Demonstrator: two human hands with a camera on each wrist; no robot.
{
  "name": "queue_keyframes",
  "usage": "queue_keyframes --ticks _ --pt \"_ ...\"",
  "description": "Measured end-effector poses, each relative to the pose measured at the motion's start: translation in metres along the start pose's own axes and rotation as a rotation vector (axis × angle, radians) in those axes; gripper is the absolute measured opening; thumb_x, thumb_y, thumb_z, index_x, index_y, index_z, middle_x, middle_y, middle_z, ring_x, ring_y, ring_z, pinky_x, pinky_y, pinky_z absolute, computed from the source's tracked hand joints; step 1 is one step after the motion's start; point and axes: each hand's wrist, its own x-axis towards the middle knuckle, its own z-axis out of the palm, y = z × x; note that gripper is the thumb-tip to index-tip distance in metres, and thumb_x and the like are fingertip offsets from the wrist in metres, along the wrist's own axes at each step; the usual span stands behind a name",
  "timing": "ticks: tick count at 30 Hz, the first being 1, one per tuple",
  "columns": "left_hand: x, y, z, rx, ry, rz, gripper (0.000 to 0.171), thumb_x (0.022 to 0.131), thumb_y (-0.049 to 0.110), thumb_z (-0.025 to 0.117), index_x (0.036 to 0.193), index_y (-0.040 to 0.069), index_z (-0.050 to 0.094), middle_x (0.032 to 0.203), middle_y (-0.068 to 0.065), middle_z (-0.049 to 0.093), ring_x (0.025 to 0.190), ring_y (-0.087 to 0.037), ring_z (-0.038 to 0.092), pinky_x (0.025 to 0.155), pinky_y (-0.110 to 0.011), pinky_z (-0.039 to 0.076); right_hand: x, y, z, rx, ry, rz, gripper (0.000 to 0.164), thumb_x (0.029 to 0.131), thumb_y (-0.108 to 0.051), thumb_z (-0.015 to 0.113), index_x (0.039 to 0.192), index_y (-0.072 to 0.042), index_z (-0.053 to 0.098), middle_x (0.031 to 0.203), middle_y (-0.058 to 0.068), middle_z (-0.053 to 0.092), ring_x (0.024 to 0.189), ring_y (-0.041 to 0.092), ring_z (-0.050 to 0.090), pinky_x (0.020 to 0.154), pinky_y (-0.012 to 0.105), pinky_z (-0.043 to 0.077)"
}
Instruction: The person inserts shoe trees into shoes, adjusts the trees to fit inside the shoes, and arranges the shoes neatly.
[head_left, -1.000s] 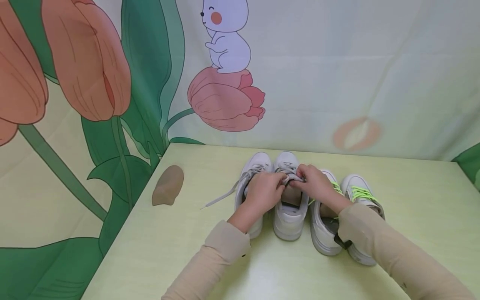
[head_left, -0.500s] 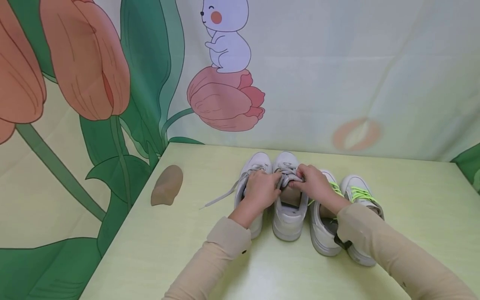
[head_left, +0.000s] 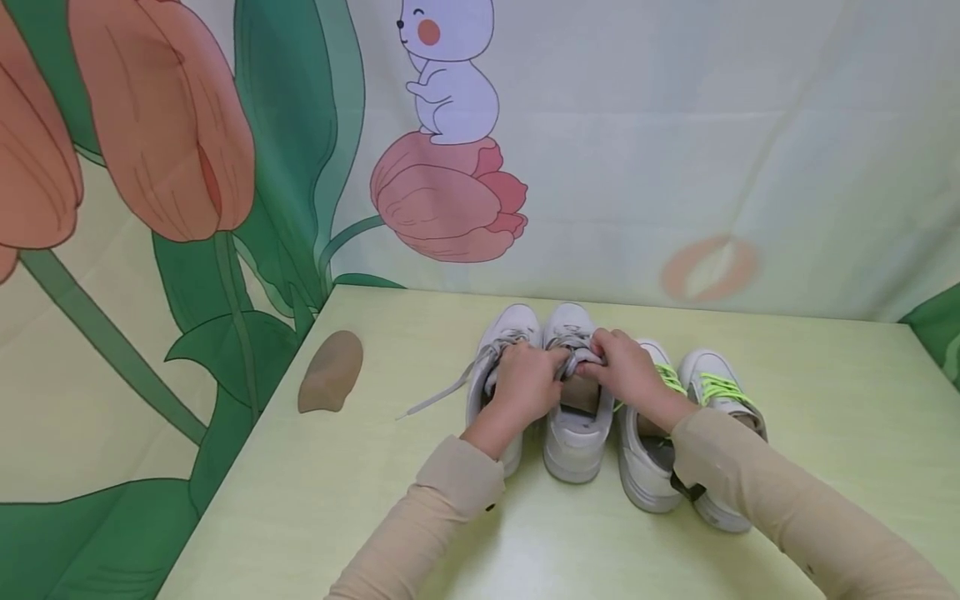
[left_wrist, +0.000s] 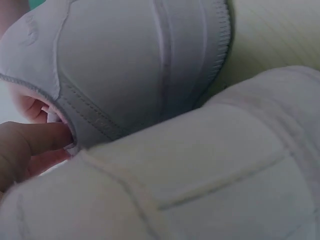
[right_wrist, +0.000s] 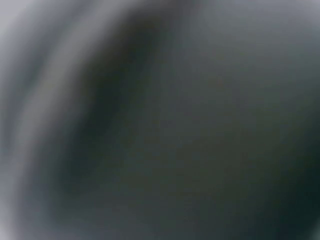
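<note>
Two white sneakers with grey-white laces stand side by side in the head view. At the opening of the right-hand sneaker (head_left: 576, 454), my right hand (head_left: 632, 371) pinches the right side of the padded tongue (head_left: 581, 358) between thumb and fingers. On the tongue's left side my left hand (head_left: 519, 383) grips its edge, passing over the left-hand sneaker (head_left: 517, 317) and hiding part of it. The left wrist view shows my left fingers (left_wrist: 35, 142) tucked in at the sneaker's collar (left_wrist: 105, 122). The right wrist view is a dark blur.
A second pair stands to the right, a white sneaker (head_left: 648, 492) and another sneaker (head_left: 708, 367) with neon green laces, partly under my right sleeve (head_left: 757, 467). A loose lace (head_left: 438, 400) trails left. A brown, sole-shaped patch (head_left: 332, 371) is on the table (head_left: 375, 475).
My left fingers have drawn slightly left and apart from my right ones, along the tongue. The right hand keeps its grip. The view has shifted slightly; the shoes stay in place.
</note>
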Motion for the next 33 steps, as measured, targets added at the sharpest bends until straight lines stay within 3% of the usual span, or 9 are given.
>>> queue_keyframes --ticks 6,10,19,26,33 --pt "-0.001 0.003 0.001 -0.004 0.009 -0.047 0.039 0.077 0.024 0.062 0.115 0.023 0.056 0.092 -0.001 0.068 0.083 -0.022 0.055 0.079 -0.036 0.038 -0.002 0.002 0.002 0.023 0.01 -0.008 0.034 0.075 -0.025 0.068 0.073 -0.008 0.04 0.071 0.006 0.04 0.063 0.02 0.04 0.054 0.028 0.029" --pt "-0.001 0.004 0.001 -0.004 0.02 -0.066 0.039 0.076 0.022 0.061 0.114 0.023 0.055 0.091 -0.002 0.068 0.082 -0.022 0.054 0.081 -0.036 0.038 -0.007 0.001 0.005 0.015 -0.023 0.026 0.038 0.075 -0.031 0.067 0.084 -0.007 0.039 0.08 0.009 0.04 0.065 0.021 0.042 0.053 0.028 0.031" --pt "-0.003 0.003 0.003 -0.03 0.021 -0.07 0.04 0.078 0.023 0.061 0.117 0.023 0.054 0.093 -0.003 0.067 0.086 -0.022 0.055 0.085 -0.036 0.038 -0.017 -0.008 0.017 -0.08 0.021 0.084 0.064 0.073 -0.049 0.064 0.11 -0.003 0.04 0.095 0.018 0.048 0.075 0.03 0.053 0.053 0.037 0.041" --pt "-0.005 0.002 0.004 -0.032 0.044 -0.06 0.04 0.078 0.022 0.06 0.118 0.024 0.054 0.092 -0.004 0.067 0.083 -0.021 0.054 0.082 -0.036 0.039 -0.014 -0.01 0.027 -0.156 0.066 0.136 0.089 0.068 -0.053 0.064 0.13 -0.004 0.025 0.096 0.023 0.053 0.082 0.039 0.055 0.051 0.043 0.042" --pt "-0.006 0.001 0.004 -0.031 0.056 -0.05 0.039 0.079 0.021 0.06 0.117 0.024 0.055 0.091 -0.003 0.067 0.081 -0.021 0.054 0.081 -0.035 0.039 -0.011 -0.013 0.031 -0.206 0.103 0.162 0.089 0.062 -0.052 0.069 0.125 -0.006 0.027 0.087 0.02 0.053 0.075 0.038 0.055 0.046 0.04 0.038"
